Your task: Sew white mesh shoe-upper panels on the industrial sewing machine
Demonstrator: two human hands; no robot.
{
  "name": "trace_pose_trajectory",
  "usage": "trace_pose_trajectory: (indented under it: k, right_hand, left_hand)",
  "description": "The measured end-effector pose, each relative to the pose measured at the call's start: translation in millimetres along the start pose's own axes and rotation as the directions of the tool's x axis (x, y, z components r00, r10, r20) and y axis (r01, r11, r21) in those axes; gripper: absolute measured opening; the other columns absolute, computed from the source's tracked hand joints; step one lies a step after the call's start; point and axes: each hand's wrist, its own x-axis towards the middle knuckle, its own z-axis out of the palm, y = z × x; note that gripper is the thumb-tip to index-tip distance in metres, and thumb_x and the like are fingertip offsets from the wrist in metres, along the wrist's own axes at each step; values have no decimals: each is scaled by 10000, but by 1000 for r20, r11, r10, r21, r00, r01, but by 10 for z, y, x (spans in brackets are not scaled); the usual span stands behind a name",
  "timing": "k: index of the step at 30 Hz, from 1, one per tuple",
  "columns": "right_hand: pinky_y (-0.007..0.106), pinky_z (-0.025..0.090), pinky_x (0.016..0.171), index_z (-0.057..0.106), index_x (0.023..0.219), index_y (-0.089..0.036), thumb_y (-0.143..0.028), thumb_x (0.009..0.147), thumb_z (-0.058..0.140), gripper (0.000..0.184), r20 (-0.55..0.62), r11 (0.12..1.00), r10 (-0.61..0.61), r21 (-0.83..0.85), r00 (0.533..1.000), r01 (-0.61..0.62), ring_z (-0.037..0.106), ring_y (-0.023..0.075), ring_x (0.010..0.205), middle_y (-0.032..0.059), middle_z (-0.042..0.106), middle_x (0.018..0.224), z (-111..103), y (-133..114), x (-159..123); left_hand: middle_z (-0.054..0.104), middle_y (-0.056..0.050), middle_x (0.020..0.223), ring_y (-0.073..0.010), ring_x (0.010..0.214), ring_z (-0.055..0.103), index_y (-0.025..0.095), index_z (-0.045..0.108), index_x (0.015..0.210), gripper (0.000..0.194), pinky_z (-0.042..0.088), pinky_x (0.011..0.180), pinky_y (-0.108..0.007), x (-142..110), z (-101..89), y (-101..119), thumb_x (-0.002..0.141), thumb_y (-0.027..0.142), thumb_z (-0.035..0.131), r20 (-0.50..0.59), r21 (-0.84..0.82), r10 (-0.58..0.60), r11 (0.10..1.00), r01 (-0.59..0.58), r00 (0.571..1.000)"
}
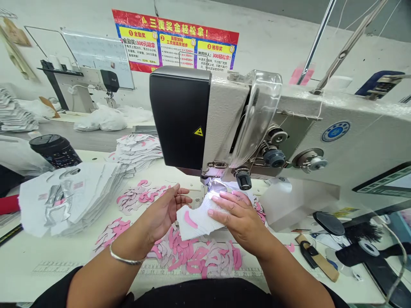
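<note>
A white shoe upper piece with a pink swoosh-shaped patch is at the lit needle area of a sewing machine. My right hand grips its right side, fingers laid over the top; the thumb is hidden. My left hand, wearing a silvery bangle on the wrist, is beside the piece's left edge with its fingers loosely curled and apart. I see nothing in it. Loose pink and pale grey cut pieces lie in a heap below the hands, and another pile is behind my left hand.
Stacked white upper pieces fill the left of the table, with another stack behind. A black-lidded tumbler stands far left. The machine head overhangs the hands. At right are a black brush and a brown strip.
</note>
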Motion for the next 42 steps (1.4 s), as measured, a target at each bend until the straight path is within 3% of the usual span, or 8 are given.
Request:
trace_pose_trajectory:
  k: [7, 11, 15, 19, 26, 35, 39, 42]
  right_hand:
    - [494, 282, 1145, 622, 1242, -349, -154, 1001, 479, 341, 124, 999, -32, 14, 992, 31, 498, 196, 1331, -21, 621, 1365, -72, -37, -8]
    - [494, 305, 1140, 625, 1241, -364, -123, 984, 487, 378, 124, 1000, -4, 13, 992, 2, 505, 198, 1324, -21, 632, 1349, -106, -22, -4]
    - [480, 328, 1137, 639, 1218, -359, -153, 989, 492, 342, 110, 999, 25, 36, 994, -30, 518, 184, 1310, -13, 657, 1310, -138, -6, -13]
    - [465, 356, 1129, 672, 1162, -347, -133, 953, 513, 339, 78, 995, 42, 85, 996, -49, 530, 181, 1295, -1, 665, 1286, -182, 7, -72]
    - [488, 347, 1142, 659, 1161, -337, -107, 919, 526, 359, 106, 978, -42, 210, 994, 19, 501, 190, 1329, -3, 643, 1317, -248, 42, -233]
    - [545, 370, 1114, 597, 1270, -328, -79, 872, 521, 475, 35, 991, 48, 121, 998, -52, 489, 251, 1343, 33, 611, 1351, -76, -70, -436]
    - [626, 349, 1104, 531, 1355, -344, -183, 853, 594, 531, -96, 975, 184, 146, 978, -169, 388, 343, 1402, 63, 449, 1493, 74, -72, -846]
    - [604, 393, 1070, 550, 1345, -310, -293, 890, 558, 456, -162, 858, 509, 177, 845, -483, 477, 335, 1313, 88, 524, 1397, 212, 67, -1209]
  left_hand:
    - [687, -119, 927, -201, 792, 660, 149, 635, 997, 526, 565, 722, -336, 249, 93, 258, 785, 630, 653, 13, -101, 92, 991, -90, 996]
    - [674, -71, 823, -152, 699, 623, 147, 678, 865, 243, 544, 683, -291, 465, 270, 431, 705, 303, 774, 46, -1, 80, 997, -80, 996]
    - [670, -20, 804, -109, 658, 577, 173, 695, 849, 241, 488, 629, -250, 582, 352, 382, 623, 107, 746, 39, 181, 168, 968, -172, 985]
    - [604, 11, 681, -106, 611, 546, 167, 647, 776, 147, 455, 613, -258, 433, 230, 207, 659, 161, 737, -38, 270, 208, 944, -190, 977]
    - [613, 13, 927, -108, 709, 565, 298, 550, 1271, 550, 480, 638, -248, -102, 75, 110, 752, 231, 717, -54, 343, 164, 929, -136, 985]
    - [575, 16, 873, -99, 693, 542, 270, 577, 1245, 519, 474, 647, -241, -86, 181, 104, 756, 282, 751, -2, 288, 188, 941, -179, 982]
    - [601, 3, 827, -121, 680, 568, 238, 561, 1271, 520, 469, 653, -267, -23, -79, 195, 797, 384, 719, -34, 355, 246, 909, -219, 969]
    - [632, -13, 806, -151, 710, 597, 205, 626, 1150, 380, 443, 626, -264, 25, -551, 373, 818, 379, 689, -293, 617, 450, 763, -192, 844]
